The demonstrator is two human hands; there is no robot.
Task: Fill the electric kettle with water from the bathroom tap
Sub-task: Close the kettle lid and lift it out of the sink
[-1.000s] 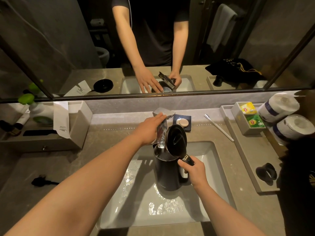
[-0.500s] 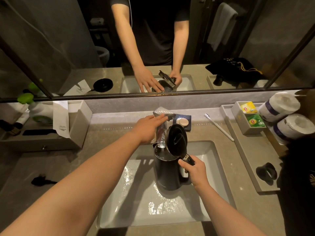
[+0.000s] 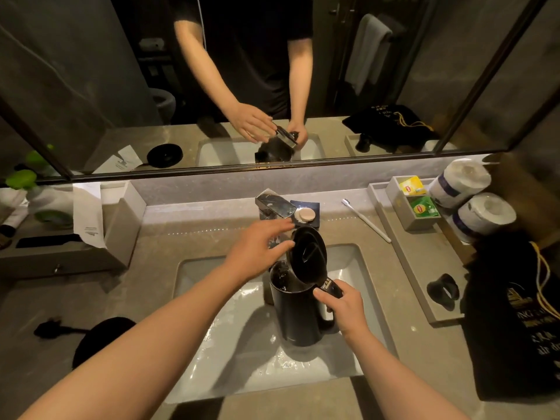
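our right hand (image 3: 342,307) is wrapped around the handle of the electric kettle (image 3: 298,313), thumb lying on the dark lid release at the handle's top. our left hand (image 3: 257,251) is in the air just left of the kettle's raised lid (image 3: 309,256), fingers spread and loosely curled, gripping nothing; it sits between the kettle mouth and the tap (image 3: 274,206), slightly blurred, and we cannot tell whether a fingertip brushes the lid's edge. the kettle is upright inside the sink (image 3: 212,344), toward its far right part, its mouth open below the tap's spout. the basin floor glistens wet near the kettle's base. we cannot tell whether water is running from the spout.

just right of the tap, a round soap (image 3: 304,214) rests on a dark dish. further right a white toothbrush (image 3: 366,219) lies slanted on the counter (image 3: 188,228). at the far right, a grey tray (image 3: 403,253) carries a box of tea bags (image 3: 416,198), with two toilet rolls (image 3: 472,198) stacked beside it. on the left near side, a black round kettle base (image 3: 97,338) sits on the counter. the mirror (image 3: 91,86) behind repeats both hands and the kettle.
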